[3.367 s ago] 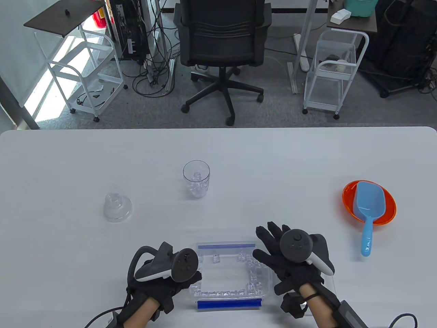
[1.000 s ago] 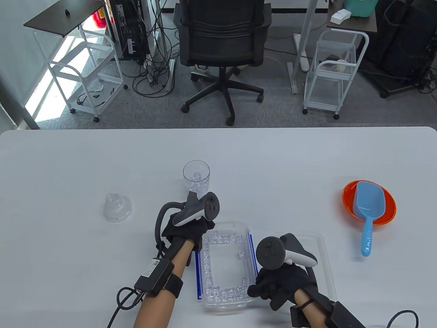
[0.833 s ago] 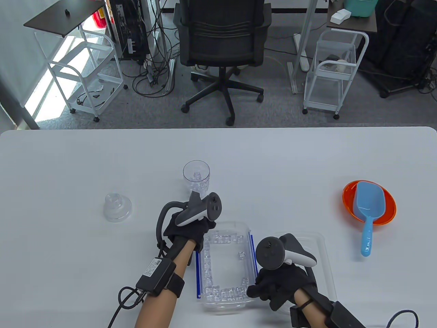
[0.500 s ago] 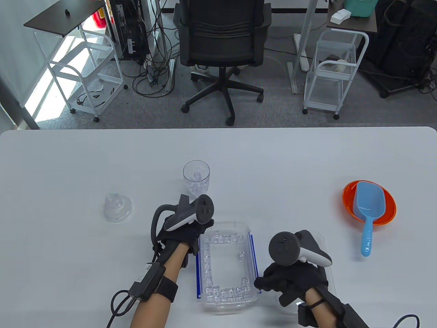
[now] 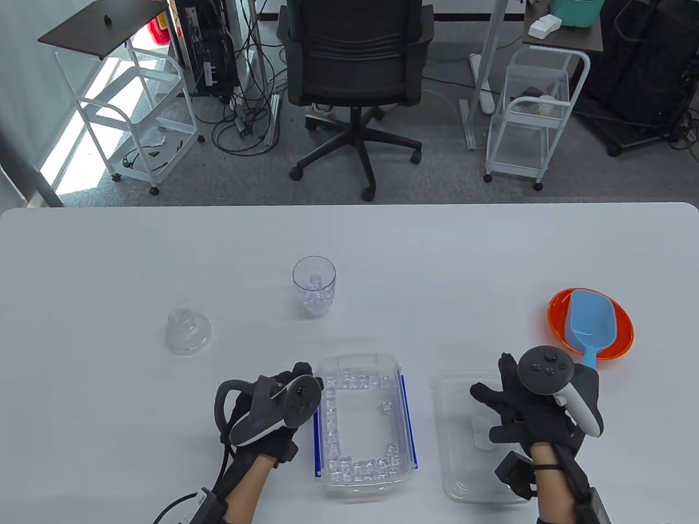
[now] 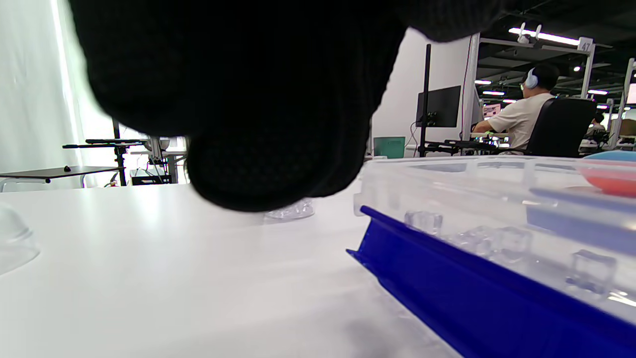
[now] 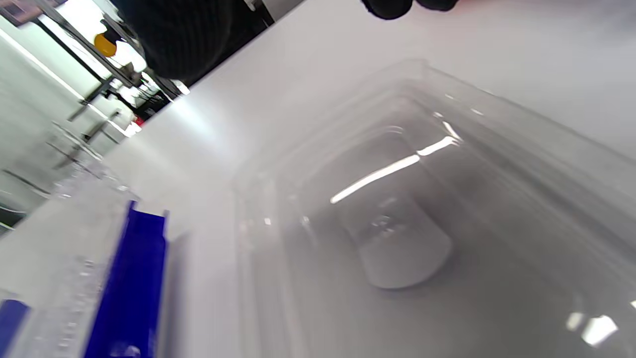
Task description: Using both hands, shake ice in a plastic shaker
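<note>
The clear plastic shaker cup (image 5: 314, 286) stands upright mid-table with a few ice cubes in it. Its domed clear lid (image 5: 188, 331) lies apart to the left. An open clear ice box (image 5: 363, 426) with blue side clips holds several ice cubes along its walls. My left hand (image 5: 297, 376) is just left of the box and holds nothing. In the left wrist view the glove (image 6: 248, 99) fills the top, above the box's blue clip (image 6: 447, 283). My right hand (image 5: 491, 393) is spread open over the box's clear lid (image 5: 464, 436), which lies flat on the table.
An orange bowl (image 5: 620, 333) with a blue scoop (image 5: 590, 327) in it sits at the right, just beyond my right hand. The table's near edge is close behind both wrists. A black office chair (image 5: 355, 65) stands beyond the far edge.
My left hand has let go of the box's far left corner and drawn back. My right hand has moved right from the box and opened over the clear lid.
</note>
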